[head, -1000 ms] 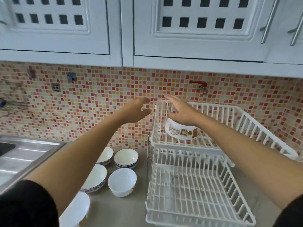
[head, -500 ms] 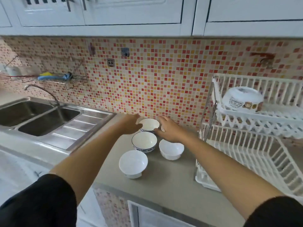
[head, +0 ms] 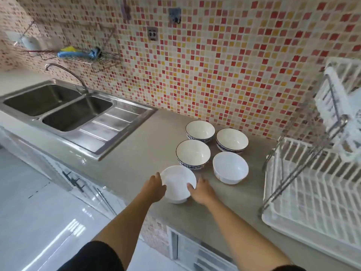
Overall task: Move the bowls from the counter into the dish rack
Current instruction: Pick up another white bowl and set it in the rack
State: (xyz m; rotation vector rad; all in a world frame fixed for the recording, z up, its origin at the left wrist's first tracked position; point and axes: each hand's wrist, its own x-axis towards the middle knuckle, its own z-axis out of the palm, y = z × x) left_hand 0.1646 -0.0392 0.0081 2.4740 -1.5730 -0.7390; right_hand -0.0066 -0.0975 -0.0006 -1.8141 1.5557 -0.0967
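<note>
Head view | both arms stretched forward | left hand (head: 154,187) cups the near white bowl (head: 178,183) at its 9 o'clock, fingers curled on the rim | right hand (head: 201,190) at 3 o'clock, fingers pressed against its side | bowl on the counter (head: 136,153), four bowls beyond at 12 to 2 | dish rack (head: 312,192) at 3 o'clock

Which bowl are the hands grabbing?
The plain white bowl nearest the counter's front edge. The left hand and right hand cup its two sides. The other four bowls sit farther back, untouched, three of them with blue-patterned outsides.
</note>
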